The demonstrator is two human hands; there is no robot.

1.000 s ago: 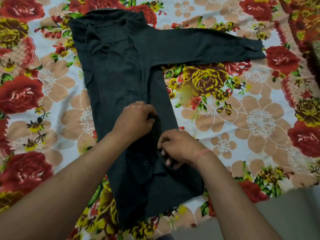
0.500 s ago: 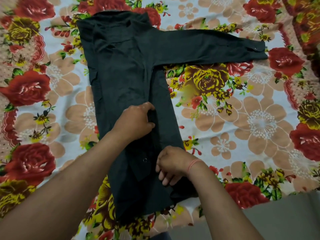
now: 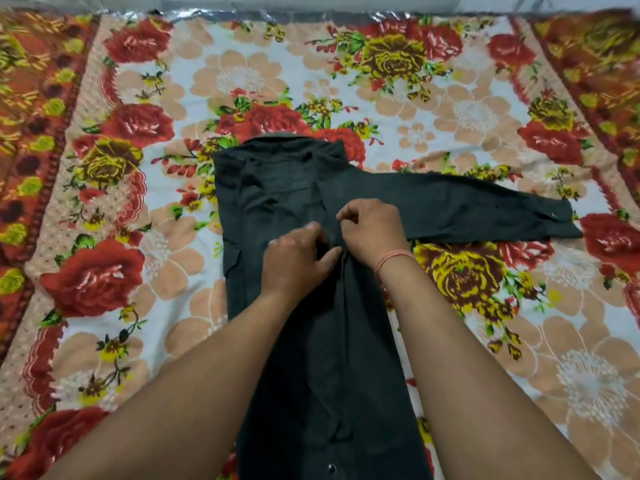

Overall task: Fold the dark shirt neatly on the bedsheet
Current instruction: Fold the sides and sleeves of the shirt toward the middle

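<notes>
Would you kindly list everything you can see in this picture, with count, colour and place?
shirt: one, dark grey-black, lying flat in the middle of the bedsheet, collar at the far end
sleeve: one visible, same dark colour, stretched out to the right across the bedsheet
bedsheet: one, white with red, yellow and peach flowers, under the shirt, filling most of the view
grey surface: one strip, beyond the bedsheet's far edge
wrist thread: one, pinkish-orange, around the right wrist
left hand: one, pinching the shirt at its centre front
right hand: one, pinching the shirt right beside the left hand
</notes>
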